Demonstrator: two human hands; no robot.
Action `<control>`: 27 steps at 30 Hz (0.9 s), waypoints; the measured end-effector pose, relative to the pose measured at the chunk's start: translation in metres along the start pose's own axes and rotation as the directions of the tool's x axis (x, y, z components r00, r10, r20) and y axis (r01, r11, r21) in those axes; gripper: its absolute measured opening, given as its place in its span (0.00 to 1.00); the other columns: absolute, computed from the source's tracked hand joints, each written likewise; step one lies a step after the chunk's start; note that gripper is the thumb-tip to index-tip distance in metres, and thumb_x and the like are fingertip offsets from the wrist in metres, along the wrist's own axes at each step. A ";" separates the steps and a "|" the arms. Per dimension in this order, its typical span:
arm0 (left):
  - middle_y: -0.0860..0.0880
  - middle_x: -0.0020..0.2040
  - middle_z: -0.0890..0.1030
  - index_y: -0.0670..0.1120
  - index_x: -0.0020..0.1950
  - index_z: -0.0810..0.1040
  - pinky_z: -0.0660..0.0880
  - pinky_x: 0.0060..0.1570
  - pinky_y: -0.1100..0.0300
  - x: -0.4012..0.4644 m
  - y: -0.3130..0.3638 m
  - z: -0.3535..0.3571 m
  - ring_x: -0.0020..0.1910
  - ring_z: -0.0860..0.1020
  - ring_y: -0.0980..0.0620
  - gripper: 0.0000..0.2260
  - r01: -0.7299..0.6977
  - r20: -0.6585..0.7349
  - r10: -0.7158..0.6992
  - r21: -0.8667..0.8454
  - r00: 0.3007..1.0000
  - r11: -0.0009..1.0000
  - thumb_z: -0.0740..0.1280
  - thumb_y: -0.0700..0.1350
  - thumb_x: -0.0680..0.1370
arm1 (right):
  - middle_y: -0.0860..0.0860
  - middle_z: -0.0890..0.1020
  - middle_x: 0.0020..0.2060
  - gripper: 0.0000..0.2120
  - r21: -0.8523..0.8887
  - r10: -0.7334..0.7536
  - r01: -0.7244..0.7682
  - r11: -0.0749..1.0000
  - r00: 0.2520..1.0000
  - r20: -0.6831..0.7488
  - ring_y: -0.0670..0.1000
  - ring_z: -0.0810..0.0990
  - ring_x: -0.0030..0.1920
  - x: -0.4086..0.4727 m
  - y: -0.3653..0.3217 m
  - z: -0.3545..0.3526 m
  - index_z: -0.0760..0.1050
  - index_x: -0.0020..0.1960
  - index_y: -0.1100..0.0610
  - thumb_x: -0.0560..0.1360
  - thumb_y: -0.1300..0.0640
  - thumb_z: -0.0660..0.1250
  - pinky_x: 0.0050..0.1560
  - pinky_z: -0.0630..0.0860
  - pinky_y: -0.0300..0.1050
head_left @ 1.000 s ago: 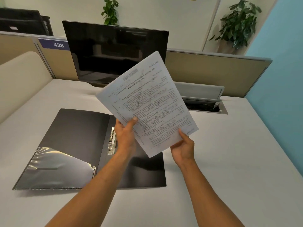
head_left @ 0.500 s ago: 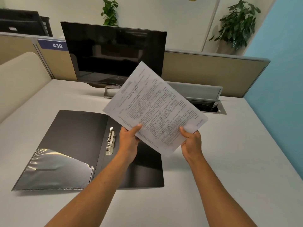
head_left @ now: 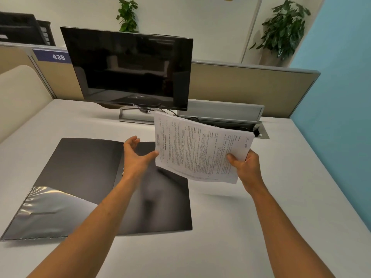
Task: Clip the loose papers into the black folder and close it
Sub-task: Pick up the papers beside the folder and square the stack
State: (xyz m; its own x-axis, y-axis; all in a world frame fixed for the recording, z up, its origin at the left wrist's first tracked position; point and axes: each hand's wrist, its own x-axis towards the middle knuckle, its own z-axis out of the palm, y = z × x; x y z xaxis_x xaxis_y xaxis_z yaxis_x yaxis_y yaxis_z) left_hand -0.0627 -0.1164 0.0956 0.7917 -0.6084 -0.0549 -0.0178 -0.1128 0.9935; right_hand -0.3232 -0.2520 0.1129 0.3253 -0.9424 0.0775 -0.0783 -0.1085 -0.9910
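Observation:
The black folder (head_left: pixel 80 169) lies open flat on the white desk, with a clear plastic pocket (head_left: pixel 46 209) on its left flap. Its metal clip sits at the spine, mostly hidden behind my left wrist. My right hand (head_left: pixel 246 167) grips the stack of printed papers (head_left: pixel 198 149) by the right end and holds it nearly level above the folder's right flap. My left hand (head_left: pixel 135 155) is open over the spine, fingers spread, its thumb tip just touching the papers' left edge.
A dark monitor (head_left: pixel 130 71) on a stand rises at the back of the desk (head_left: pixel 241 227). To its right is an open cable tray (head_left: pixel 230 119) with a raised lid. Partition walls close off the back and left; a blue wall stands on the right.
The papers have turned from tilted upright to nearly level and moved right and down. My left hand has let go of them and opened; only my right hand holds them now.

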 end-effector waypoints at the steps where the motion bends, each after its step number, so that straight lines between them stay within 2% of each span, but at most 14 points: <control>1: 0.51 0.71 0.68 0.52 0.71 0.62 0.63 0.72 0.49 0.001 0.002 0.001 0.70 0.66 0.51 0.37 -0.017 0.030 0.016 0.014 0.999 1.000 0.78 0.43 0.68 | 0.44 0.81 0.48 0.13 -0.005 -0.004 0.005 1.000 1.000 0.009 0.49 0.80 0.47 0.001 -0.001 -0.002 0.75 0.54 0.48 0.75 0.64 0.68 0.39 0.78 0.37; 5: 0.51 0.72 0.68 0.53 0.72 0.61 0.60 0.71 0.51 0.006 0.008 0.002 0.71 0.65 0.51 0.39 -0.040 0.126 0.036 0.026 0.991 0.999 0.78 0.44 0.68 | 0.47 0.82 0.50 0.13 -0.006 -0.009 0.009 1.000 0.999 0.053 0.51 0.81 0.48 0.004 0.001 -0.008 0.75 0.56 0.50 0.75 0.64 0.68 0.41 0.80 0.39; 9: 0.50 0.74 0.66 0.53 0.73 0.59 0.60 0.71 0.49 0.007 0.013 0.005 0.73 0.64 0.50 0.39 -0.031 0.170 0.027 0.026 0.985 0.999 0.77 0.43 0.69 | 0.47 0.82 0.50 0.13 -0.024 -0.028 0.030 0.999 0.995 0.096 0.51 0.81 0.49 0.007 0.001 -0.012 0.76 0.56 0.50 0.75 0.63 0.68 0.41 0.81 0.39; 11: 0.49 0.73 0.67 0.53 0.74 0.58 0.62 0.70 0.45 0.007 0.014 0.006 0.72 0.65 0.48 0.39 -0.012 0.194 0.009 0.015 0.981 1.000 0.77 0.42 0.69 | 0.47 0.82 0.50 0.13 -0.028 -0.032 0.035 0.999 0.995 0.099 0.52 0.82 0.49 0.010 0.002 -0.014 0.76 0.56 0.51 0.75 0.63 0.68 0.42 0.81 0.39; 14: 0.49 0.65 0.75 0.52 0.71 0.62 0.71 0.65 0.39 0.006 0.014 0.003 0.65 0.73 0.46 0.36 0.007 0.229 -0.001 -0.027 0.973 1.000 0.77 0.40 0.68 | 0.47 0.82 0.50 0.12 -0.014 -0.031 0.033 0.999 0.996 0.089 0.52 0.82 0.49 0.013 0.003 -0.017 0.77 0.56 0.51 0.75 0.63 0.68 0.42 0.81 0.39; 20: 0.48 0.56 0.82 0.45 0.59 0.77 0.77 0.56 0.39 0.002 0.010 0.005 0.56 0.81 0.45 0.17 -0.064 0.211 0.064 -0.007 0.975 0.998 0.74 0.40 0.71 | 0.46 0.82 0.50 0.13 -0.011 -0.008 0.009 1.000 0.999 0.046 0.52 0.81 0.49 0.017 0.007 -0.013 0.76 0.54 0.48 0.75 0.64 0.68 0.47 0.81 0.46; 27: 0.48 0.56 0.79 0.46 0.61 0.73 0.80 0.53 0.45 -0.016 -0.005 0.021 0.57 0.78 0.46 0.15 -0.088 0.101 0.088 -0.009 0.991 0.996 0.70 0.41 0.76 | 0.47 0.81 0.50 0.13 0.014 0.005 -0.005 1.000 1.000 -0.003 0.49 0.80 0.50 0.012 0.025 -0.002 0.75 0.57 0.50 0.76 0.62 0.68 0.45 0.81 0.43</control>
State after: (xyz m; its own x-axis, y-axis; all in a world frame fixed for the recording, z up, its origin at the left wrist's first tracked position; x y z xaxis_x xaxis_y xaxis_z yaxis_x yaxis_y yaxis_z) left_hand -0.0884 -0.1224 0.0897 0.7211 -0.6925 0.0232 -0.0820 -0.0521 0.9953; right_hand -0.3231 -0.2667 0.0897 0.3217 -0.9440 0.0728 -0.0663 -0.0992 -0.9929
